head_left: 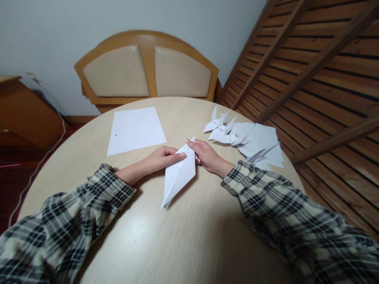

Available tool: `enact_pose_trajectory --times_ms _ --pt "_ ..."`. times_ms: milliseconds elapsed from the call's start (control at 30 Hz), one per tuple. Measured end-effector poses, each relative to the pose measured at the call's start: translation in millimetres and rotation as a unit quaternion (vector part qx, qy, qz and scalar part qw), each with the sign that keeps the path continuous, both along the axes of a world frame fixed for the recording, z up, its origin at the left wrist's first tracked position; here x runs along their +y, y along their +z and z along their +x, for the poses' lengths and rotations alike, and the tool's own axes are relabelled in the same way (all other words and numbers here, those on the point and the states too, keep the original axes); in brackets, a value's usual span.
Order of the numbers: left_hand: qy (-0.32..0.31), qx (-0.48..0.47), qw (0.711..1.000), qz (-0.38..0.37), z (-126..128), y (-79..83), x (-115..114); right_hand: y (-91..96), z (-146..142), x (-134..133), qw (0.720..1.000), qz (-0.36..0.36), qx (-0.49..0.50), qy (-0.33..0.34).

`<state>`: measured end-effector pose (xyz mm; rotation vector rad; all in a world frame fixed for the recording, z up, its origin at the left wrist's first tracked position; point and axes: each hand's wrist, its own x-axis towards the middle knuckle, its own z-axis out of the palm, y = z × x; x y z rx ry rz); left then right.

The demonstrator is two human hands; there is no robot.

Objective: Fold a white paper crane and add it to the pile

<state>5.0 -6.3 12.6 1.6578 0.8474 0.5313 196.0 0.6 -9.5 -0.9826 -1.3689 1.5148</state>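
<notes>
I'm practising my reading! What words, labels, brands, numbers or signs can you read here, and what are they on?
There are none to read.
The flat white sheet has one dark spot, too small to make out.
No writing shows on the folded paper being held, or on the paper shapes at right.

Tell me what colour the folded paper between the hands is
The folded paper is white, seen best in the head view.
</notes>
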Motion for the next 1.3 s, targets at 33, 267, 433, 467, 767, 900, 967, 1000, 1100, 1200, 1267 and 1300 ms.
enact_pose_trajectory --times_ms 33,267,433,467,767,900,967,1000,1100,1200,1267,1300 --pt "0.004 0.005 1.0 -0.009 2 1.3 0 -0.6 0 0 1.0 -0.005 0.012 -0.01" --pt "0.021 0.04 0.998 -0.032 4 0.3 3 -1.2 0 3 0.996 -0.026 0.061 -0.057" --pt "0.028 0.03 0.998 -0.041 4 0.3 4 -2.5 -1 4 0.992 -0.026 0.088 -0.082" --pt "0.027 0.027 0.999 -0.035 4 -0.1 5 -3.0 0 4 0.992 -0.026 0.092 -0.088" --pt "0.014 -0.036 0.998 -0.048 8 2.2 5 -3.3 12 15 0.983 0.003 0.11 -0.15" --pt "-0.016 -0.033 0.995 -0.095 8 5.9 3 -4.4 18 21 0.981 0.014 0.111 -0.16" --pt "-0.025 -0.025 0.993 -0.113 7 5.6 3 -4.4 19 22 0.981 0.012 0.113 -0.158" --pt "-0.03 -0.025 0.992 -0.12 7 4.9 4 -4.3 19 23 0.981 0.011 0.114 -0.158" --pt "-0.053 -0.03 0.989 -0.135 5 1.7 5 -4.1 20 23 0.98 0.011 0.117 -0.162" --pt "-0.073 -0.032 0.987 -0.143 3 -0.9 7 -5.1 22 25 0.979 0.009 0.124 -0.159" --pt "-0.078 -0.027 0.986 -0.142 2 -1.6 7 -6.5 23 27 0.978 0.006 0.13 -0.163" --pt "-0.083 -0.023 0.986 -0.14 1 -1.8 7 -7.3 24 28 0.977 0.002 0.136 -0.167"
